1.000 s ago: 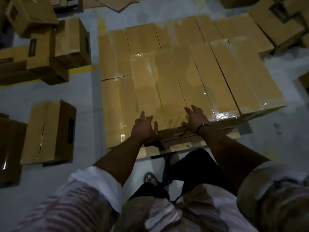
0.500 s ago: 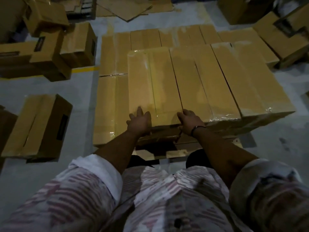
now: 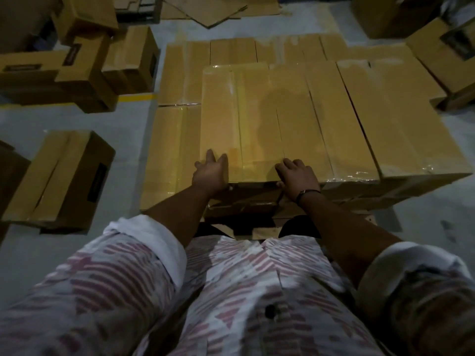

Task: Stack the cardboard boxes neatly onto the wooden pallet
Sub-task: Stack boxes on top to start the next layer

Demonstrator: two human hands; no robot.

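Boxes on pallet, two layers visible
Your nearest top box, tan with glossy tape, lies flat at the near edge, tight against the top-layer neighbours on its right. The lower layer shows to the left and behind. The pallet barely peeks out underneath, too dim to judge. Loose boxes lie scattered on the floor.

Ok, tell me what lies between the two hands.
Only the bare taped top of the upper box, between left hand and right hand, in the head view.
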